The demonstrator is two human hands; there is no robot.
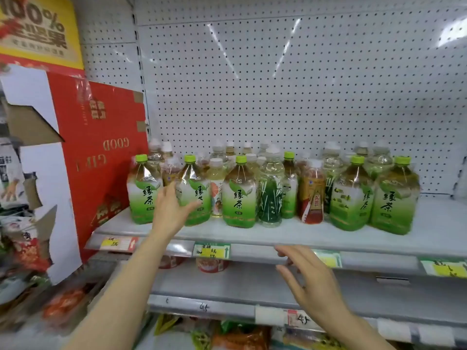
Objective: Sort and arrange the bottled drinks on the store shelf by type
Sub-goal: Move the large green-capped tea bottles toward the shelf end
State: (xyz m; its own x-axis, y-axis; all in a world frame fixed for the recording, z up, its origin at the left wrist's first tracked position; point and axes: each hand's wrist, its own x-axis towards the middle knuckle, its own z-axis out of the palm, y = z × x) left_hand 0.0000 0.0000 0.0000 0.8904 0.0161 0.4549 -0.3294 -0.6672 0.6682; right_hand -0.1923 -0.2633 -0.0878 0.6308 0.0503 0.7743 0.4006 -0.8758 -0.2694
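Left hand (171, 205) reached in, fingers spread wide, nothing held yet, just short of second green tea bottle (194, 195) on shelf (252, 233). Best gripped mid-body, kept upright. Right hand (308, 279) relaxed, empty.

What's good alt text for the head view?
A person's open left hand reaches toward green tea bottles standing mixed with other drinks on a store shelf; the open right hand hovers below its front edge.

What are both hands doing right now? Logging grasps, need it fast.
Left hand: open, fingers reaching onto a green tea bottle.
Right hand: open, holding nothing.
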